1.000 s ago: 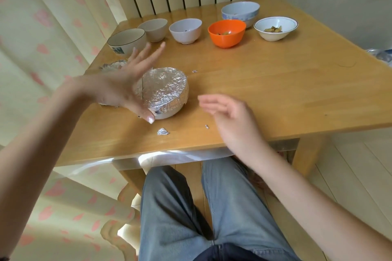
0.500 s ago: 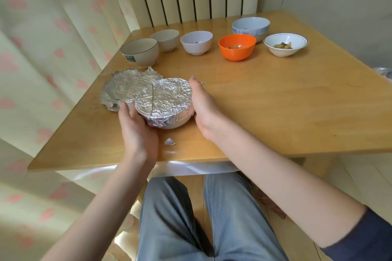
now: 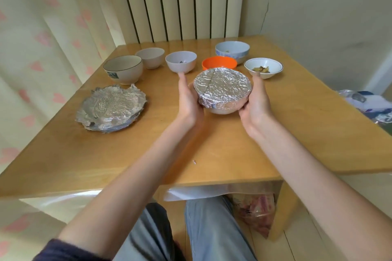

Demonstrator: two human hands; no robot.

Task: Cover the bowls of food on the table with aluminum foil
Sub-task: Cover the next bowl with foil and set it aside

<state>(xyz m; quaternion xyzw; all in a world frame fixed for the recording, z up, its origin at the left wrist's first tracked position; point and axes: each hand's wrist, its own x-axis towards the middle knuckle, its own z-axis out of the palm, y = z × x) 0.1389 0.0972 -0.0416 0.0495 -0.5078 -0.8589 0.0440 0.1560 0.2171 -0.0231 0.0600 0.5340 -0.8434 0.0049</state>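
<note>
A white bowl tightly covered with crinkled aluminum foil [image 3: 222, 89] is held above the middle of the wooden table [image 3: 297, 133]. My left hand [image 3: 188, 101] grips its left side and my right hand [image 3: 257, 101] grips its right side, thumbs pointing up along the rim. Behind it stands a row of uncovered bowls: a dark-rimmed bowl [image 3: 123, 69], a beige bowl [image 3: 150, 57], a white bowl [image 3: 181, 62], an orange bowl [image 3: 218, 63] partly hidden, a blue-patterned bowl [image 3: 232, 50] and a shallow bowl with food [image 3: 264, 68].
A crumpled stack of foil sheets [image 3: 112, 108] lies on the table's left side. A tiny foil scrap [image 3: 194, 162] sits near the front edge. Plastic bags [image 3: 369, 104] lie off the right edge, another bag [image 3: 254, 210] under the table.
Both hands closed around the foil-covered bowl, lifted it off the table's near left part and carried it forward toward the row of bowls. The foil stack stayed put.
</note>
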